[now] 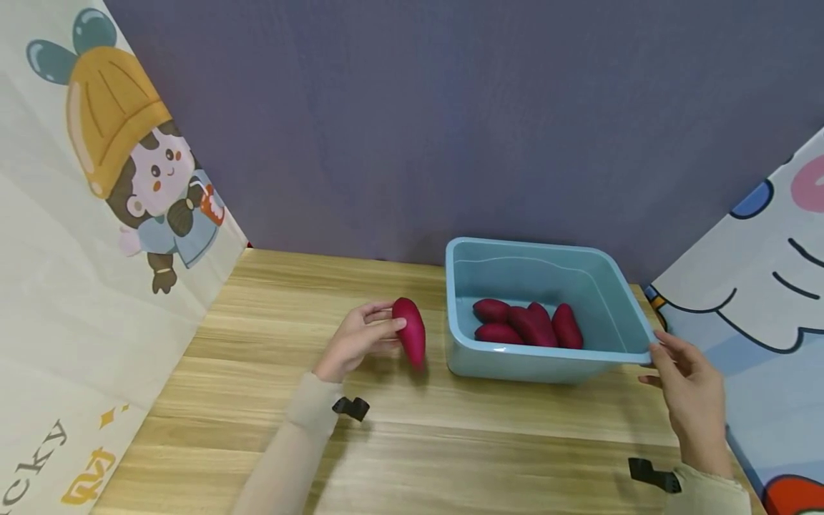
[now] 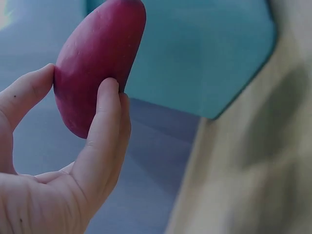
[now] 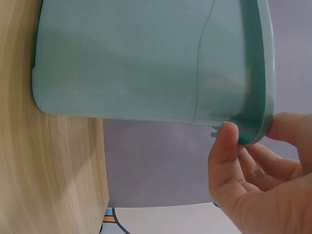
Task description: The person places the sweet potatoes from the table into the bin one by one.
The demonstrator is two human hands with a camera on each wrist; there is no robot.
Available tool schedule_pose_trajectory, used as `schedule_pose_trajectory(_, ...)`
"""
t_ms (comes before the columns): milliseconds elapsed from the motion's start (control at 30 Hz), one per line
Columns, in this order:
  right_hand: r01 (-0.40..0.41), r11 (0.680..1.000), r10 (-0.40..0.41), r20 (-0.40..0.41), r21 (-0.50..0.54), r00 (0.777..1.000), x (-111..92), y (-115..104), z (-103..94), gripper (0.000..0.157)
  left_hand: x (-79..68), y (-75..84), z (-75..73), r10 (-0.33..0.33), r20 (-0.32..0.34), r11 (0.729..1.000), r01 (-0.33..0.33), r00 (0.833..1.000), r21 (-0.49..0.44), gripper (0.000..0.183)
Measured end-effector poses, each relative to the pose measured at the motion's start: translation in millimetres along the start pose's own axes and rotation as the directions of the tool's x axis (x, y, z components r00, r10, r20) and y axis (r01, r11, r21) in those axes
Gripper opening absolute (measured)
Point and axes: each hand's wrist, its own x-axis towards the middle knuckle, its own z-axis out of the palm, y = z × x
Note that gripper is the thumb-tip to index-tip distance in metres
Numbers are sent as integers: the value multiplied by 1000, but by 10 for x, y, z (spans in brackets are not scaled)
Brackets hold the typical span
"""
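Observation:
A red sweet potato is pinched between the thumb and fingers of my left hand, above the table and left of the bin. The left wrist view shows the same sweet potato tilted, with the fingers against its side. My right hand grips the rim of a light blue plastic bin at its front right corner. Up close in the right wrist view, this hand has thumb and fingers on either side of the bin's rim. Several sweet potatoes lie together on the bin's floor.
The bin stands on a wood-grain table, near its back edge. Behind rises a dark blue-grey wall. Printed cartoon sheets flank the table on the left and the right.

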Motion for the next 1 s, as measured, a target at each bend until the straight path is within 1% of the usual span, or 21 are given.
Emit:
schedule_pose_trajectory(100, -1, 1000, 1, -7, -6, 1000, 3, 5, -1, 45, 41, 157, -5, 32, -2, 999, -32, 999, -8, 58)
schedule_pose_trajectory(233, -2, 1000, 2, -12, -8, 1000, 3, 7, 0, 44, 110, 371, 23, 76, 21, 997, -76, 997, -19, 58)
schedule_pose_trajectory(333, -6, 1000, 6, -16, -14, 1000, -2, 5, 4, 43, 173, 532, 81, 102, 48, 995, -102, 994, -18, 58)
schedule_pose_trajectory(433, -10, 1000, 10, -18, -13, 1000, -5, 1, 9, 43, 260, 685, 166, 114, 71, 993, -114, 991, -13, 58)
schedule_pose_trajectory(600, -10, 1000, 10, -12, 5, 1000, -9, -2, 3, 43, 445, 930, 374, 121, 107, 993, -121, 987, -3, 59)
schedule_pose_trajectory(767, -3, 998, 3, 12, 58, 1000, -22, 6, -14, 43, 635, 1129, 619, 114, 170, 992, -120, 979, 24, 60)
schedule_pose_trajectory(867, -3, 998, 2, 14, 59, 1000, -19, 12, -22, 43, 736, 1205, 774, 97, 199, 994, -106, 975, 37, 62)
schedule_pose_trajectory(1000, 4, 1000, -4, 12, 21, 1000, -17, 16, -25, 44, 876, 1242, 978, 73, 210, 996, -82, 975, 38, 61)
